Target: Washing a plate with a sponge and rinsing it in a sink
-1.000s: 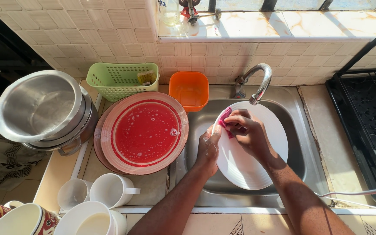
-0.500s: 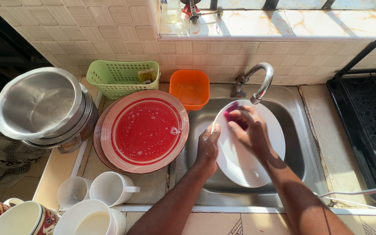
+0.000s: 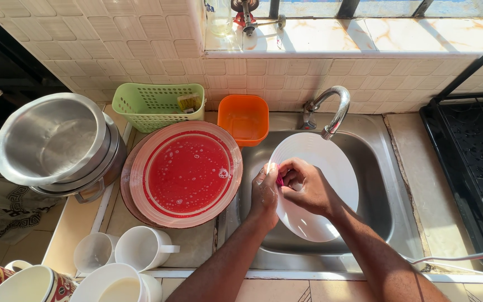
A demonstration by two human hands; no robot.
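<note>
1. Cream wall tiles (image 3: pixel 113 45) back a tiled counter, with a sunlit window ledge (image 3: pixel 336 33) above the steel sink (image 3: pixel 387 184).
2. A black stove (image 3: pixel 476 156) stands to the right of the sink.
3. Stacked steel pots (image 3: pixel 57 145) sit far left of the sink.
4. Just left of the sink lies a red plate (image 3: pixel 188 173), soapy, on top of other plates.
5. Inside the sink, a white plate (image 3: pixel 322 168) is held tilted under the curved tap (image 3: pixel 334 109).
6. Behind the sink's left corner sit an orange bowl (image 3: pixel 244 118) and, further left, a green basket (image 3: pixel 155 105).
7. White cups (image 3: pixel 141 246) stand front left of the sink.
8. The right hand (image 3: pixel 308 187) is closed on a pink sponge (image 3: pixel 279 180), pressing it against the white plate's left part.
9. The left hand (image 3: pixel 265 196) grips the white plate's left rim, touching the right hand.
</note>
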